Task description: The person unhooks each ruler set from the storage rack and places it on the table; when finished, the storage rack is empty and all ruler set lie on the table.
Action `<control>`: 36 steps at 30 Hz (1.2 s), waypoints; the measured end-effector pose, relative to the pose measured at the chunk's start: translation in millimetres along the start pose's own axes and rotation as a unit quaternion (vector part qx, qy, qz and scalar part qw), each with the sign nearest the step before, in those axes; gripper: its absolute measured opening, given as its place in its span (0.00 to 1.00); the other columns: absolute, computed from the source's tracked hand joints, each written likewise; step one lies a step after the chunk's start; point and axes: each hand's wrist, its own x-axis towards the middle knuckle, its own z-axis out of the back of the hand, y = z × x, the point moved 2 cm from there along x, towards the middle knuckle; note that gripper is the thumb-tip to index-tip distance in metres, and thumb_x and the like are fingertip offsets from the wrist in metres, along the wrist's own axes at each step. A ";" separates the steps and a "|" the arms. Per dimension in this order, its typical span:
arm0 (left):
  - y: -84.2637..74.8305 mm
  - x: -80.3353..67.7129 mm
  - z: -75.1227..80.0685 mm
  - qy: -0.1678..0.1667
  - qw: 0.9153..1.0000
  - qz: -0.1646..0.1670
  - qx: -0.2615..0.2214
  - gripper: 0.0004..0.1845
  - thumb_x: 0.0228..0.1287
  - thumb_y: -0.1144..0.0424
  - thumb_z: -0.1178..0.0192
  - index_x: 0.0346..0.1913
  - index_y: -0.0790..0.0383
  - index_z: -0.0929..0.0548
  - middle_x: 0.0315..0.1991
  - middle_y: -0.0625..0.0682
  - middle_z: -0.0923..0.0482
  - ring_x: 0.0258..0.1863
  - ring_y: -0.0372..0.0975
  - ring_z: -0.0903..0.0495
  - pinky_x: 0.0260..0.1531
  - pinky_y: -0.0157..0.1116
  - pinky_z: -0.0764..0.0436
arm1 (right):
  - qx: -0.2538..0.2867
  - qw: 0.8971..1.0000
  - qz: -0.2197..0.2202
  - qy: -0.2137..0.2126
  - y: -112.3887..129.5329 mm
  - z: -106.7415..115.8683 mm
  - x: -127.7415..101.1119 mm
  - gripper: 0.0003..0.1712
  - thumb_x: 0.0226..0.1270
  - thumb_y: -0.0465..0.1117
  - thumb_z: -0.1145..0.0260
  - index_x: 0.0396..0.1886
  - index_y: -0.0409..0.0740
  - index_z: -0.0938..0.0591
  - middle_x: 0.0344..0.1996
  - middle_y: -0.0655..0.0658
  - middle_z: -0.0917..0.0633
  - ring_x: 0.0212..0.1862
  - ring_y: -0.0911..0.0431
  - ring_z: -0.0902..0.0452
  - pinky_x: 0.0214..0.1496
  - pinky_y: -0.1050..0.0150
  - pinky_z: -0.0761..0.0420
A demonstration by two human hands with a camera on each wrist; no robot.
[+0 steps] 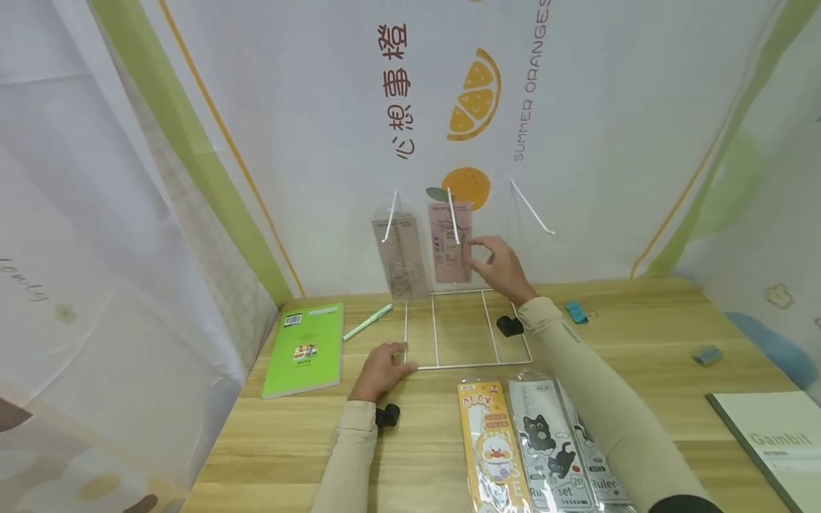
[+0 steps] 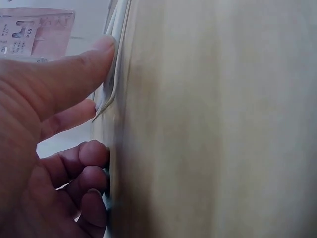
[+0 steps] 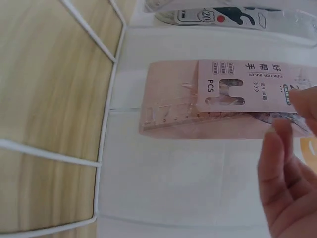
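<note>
A pink ruler-set package hangs from the middle white hook. My right hand is at its right edge, thumb and index finger curved with a gap between their tips; whether they touch the package is unclear. In the right wrist view, part of a ruler shows through the clear wrap. My left hand holds the front left corner of the white wire rack, the thumb on the wire and a finger behind it. A greyish ruler package hangs from the left hook.
The right hook carries nothing. A duck package and cat ruler sets lie in front of the rack. Left are a green book and a pen; right, two binder clips and a notebook.
</note>
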 end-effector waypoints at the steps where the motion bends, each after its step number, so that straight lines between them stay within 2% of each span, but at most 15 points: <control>1: -0.2 0.3 0.1 0.000 1.000 0.001 0.000 0.28 0.63 0.58 0.30 0.62 0.71 0.20 0.29 0.51 0.30 0.32 0.42 0.32 0.43 0.45 0.26 | 0.006 1.000 0.002 -0.003 0.5 -1.5 4.2 0.25 0.67 0.35 0.31 0.63 0.36 0.21 0.63 0.33 0.25 0.32 0.51 0.28 0.37 0.60 0.26; 6: 1.3 -1.6 -1.1 -0.002 1.000 0.007 -0.002 0.29 0.63 0.58 0.29 0.62 0.70 0.20 0.29 0.50 0.29 0.30 0.40 0.32 0.40 0.42 0.26 | 0.060 0.998 -0.010 0.013 6.2 -8.0 17.1 0.27 0.69 0.35 0.32 0.67 0.39 0.23 0.69 0.36 0.30 0.32 0.52 0.27 0.31 0.65 0.23; 11: 3.5 -6.4 -6.3 -0.005 1.000 0.013 -0.008 0.29 0.61 0.57 0.28 0.61 0.70 0.20 0.28 0.50 0.30 0.28 0.39 0.33 0.34 0.38 0.28 | 0.096 0.994 -0.037 0.024 5.6 -11.0 18.8 0.28 0.69 0.35 0.32 0.68 0.41 0.24 0.68 0.38 0.28 0.28 0.57 0.28 0.26 0.69 0.23; 16: 4.1 -5.0 -5.7 -0.018 1.000 0.006 -0.006 0.28 0.61 0.57 0.28 0.61 0.69 0.19 0.29 0.50 0.30 0.30 0.39 0.33 0.38 0.40 0.27 | 0.100 0.994 -0.030 0.014 5.8 -12.0 25.1 0.28 0.67 0.33 0.32 0.67 0.39 0.23 0.65 0.36 0.24 0.23 0.61 0.30 0.23 0.71 0.27; 22: 3.2 -0.3 -4.2 -0.022 1.000 -0.007 0.005 0.28 0.61 0.57 0.28 0.61 0.69 0.19 0.29 0.52 0.28 0.32 0.41 0.31 0.43 0.45 0.25 | 0.097 0.995 0.004 -0.028 10.2 -11.4 28.4 0.23 0.65 0.30 0.31 0.60 0.36 0.18 0.53 0.35 0.16 0.22 0.59 0.34 0.24 0.71 0.33; 28: 2.0 0.0 -3.6 -0.024 1.000 -0.010 0.011 0.28 0.60 0.57 0.28 0.60 0.70 0.19 0.38 0.57 0.20 0.39 0.44 0.28 0.48 0.49 0.24 | 0.108 0.993 0.010 -0.044 13.3 -11.2 23.2 0.20 0.65 0.31 0.32 0.57 0.36 0.17 0.43 0.36 0.15 0.25 0.56 0.33 0.25 0.70 0.33; 36: 1.0 -1.6 -2.6 -0.023 1.000 -0.010 0.013 0.28 0.61 0.57 0.28 0.60 0.70 0.19 0.33 0.54 0.25 0.35 0.42 0.30 0.43 0.45 0.25 | 0.128 0.990 0.023 -0.056 13.9 -10.2 16.9 0.15 0.65 0.34 0.30 0.51 0.38 0.14 0.40 0.38 0.15 0.25 0.55 0.33 0.25 0.69 0.34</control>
